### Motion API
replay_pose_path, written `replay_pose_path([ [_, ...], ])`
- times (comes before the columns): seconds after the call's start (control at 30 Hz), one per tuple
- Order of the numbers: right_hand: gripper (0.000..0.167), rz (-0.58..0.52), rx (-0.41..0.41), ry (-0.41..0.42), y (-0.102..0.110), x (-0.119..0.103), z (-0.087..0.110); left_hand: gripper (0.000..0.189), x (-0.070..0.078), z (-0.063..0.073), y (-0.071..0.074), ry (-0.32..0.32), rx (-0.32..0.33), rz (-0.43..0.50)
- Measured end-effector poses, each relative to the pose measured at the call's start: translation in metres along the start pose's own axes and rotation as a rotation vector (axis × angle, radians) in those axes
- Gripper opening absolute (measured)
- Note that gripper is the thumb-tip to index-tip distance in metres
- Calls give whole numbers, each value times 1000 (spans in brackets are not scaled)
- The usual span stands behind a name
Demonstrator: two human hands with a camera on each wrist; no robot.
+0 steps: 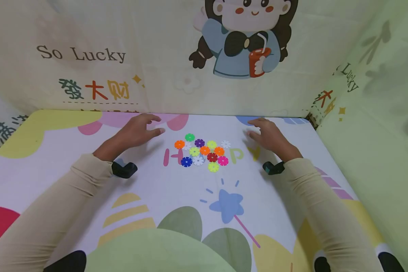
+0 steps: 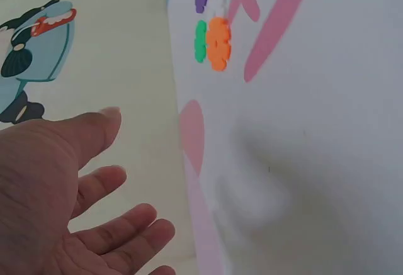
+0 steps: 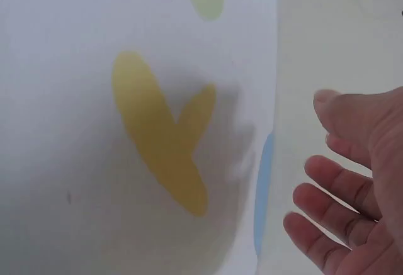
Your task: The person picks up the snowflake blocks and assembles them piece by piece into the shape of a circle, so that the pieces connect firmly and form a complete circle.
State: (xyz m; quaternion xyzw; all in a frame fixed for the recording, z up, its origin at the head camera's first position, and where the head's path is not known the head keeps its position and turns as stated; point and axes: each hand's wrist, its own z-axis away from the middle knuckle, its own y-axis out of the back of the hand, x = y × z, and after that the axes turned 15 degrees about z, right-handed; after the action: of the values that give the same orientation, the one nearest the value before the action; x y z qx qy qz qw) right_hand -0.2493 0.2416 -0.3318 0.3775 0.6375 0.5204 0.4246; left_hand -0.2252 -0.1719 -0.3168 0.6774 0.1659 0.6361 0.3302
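Observation:
Several notched plastic discs, shaped like small flowers, lie in a loose cluster on the table between the two hands. Among them are a green disc (image 1: pixel 189 137), a dark blue disc (image 1: pixel 186 161), a dark red disc (image 1: pixel 212 157) and a white disc (image 1: pixel 226 144). Left of the cluster hovers my left hand (image 1: pixel 139 130), fingers loosely spread, holding nothing; an orange disc (image 2: pixel 218 43) is among those nearest to it. My right hand (image 3: pixel 352 180) hangs above the table on the other side, its fingers relaxed and apart, beside the white disc.
A printed cloth (image 1: pixel 176 189) covers the table, with coloured letters under and around the discs. Behind its far edge rises a cream curtain (image 1: pixel 163 75) with a cartoon figure. Another cloth wall (image 1: pixel 377 151) stands at the right. Each wrist wears a small black camera (image 1: pixel 124 170).

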Motion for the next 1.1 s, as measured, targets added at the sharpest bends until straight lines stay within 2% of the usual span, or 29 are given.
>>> replay_pose_path([
  [0.13,35,-122,9,-53,-5,-4,-1,45,-1,-2,-6,2,29,88],
  [0.23,29,-191,17,-60,-7,-8,-1,43,0,-3,-13,13,32,169],
  [0.5,27,-338,-17,-96,-15,-21,1,49,7,-1,-30,49,-3,356],
  [0.8,27,-381,-61,-104,-26,-33,2,38,5,-1,-46,66,-51,394],
  [1.1,29,-396,-82,-105,-29,-42,1,38,3,-3,-57,66,-67,406],
])
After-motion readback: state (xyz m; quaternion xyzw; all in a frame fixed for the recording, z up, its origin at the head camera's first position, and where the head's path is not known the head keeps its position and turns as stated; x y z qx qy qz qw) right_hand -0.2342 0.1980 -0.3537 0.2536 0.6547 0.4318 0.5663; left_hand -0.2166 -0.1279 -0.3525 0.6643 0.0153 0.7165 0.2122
